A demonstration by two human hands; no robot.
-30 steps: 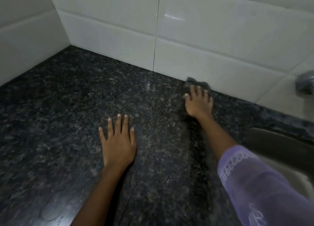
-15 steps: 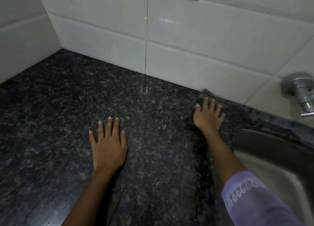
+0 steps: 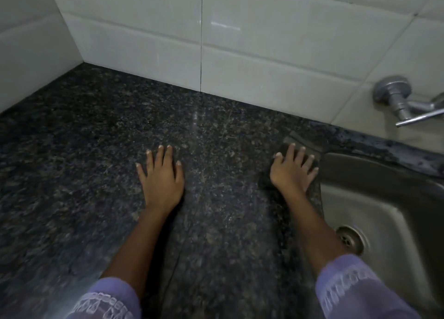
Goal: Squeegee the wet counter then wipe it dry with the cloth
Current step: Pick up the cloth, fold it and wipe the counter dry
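The dark speckled granite counter [image 3: 91, 150] fills most of the view. My right hand [image 3: 292, 172] lies flat, fingers spread, pressing a dark cloth [image 3: 300, 141] onto the counter right beside the sink's left rim. Most of the cloth is hidden under the hand; a corner shows beyond the fingertips. My left hand [image 3: 161, 174] rests flat on the bare counter, fingers apart, holding nothing. No squeegee is in view.
A steel sink [image 3: 374, 203] with a round drain [image 3: 349, 239] sits at the right. A chrome tap [image 3: 403, 100] sticks out of the white tiled wall [image 3: 240, 49] behind. Another tiled wall closes the left corner.
My right hand has slid the cloth from near the back wall toward me and to the right, up to the sink edge. The left hand has stayed flat on the counter.
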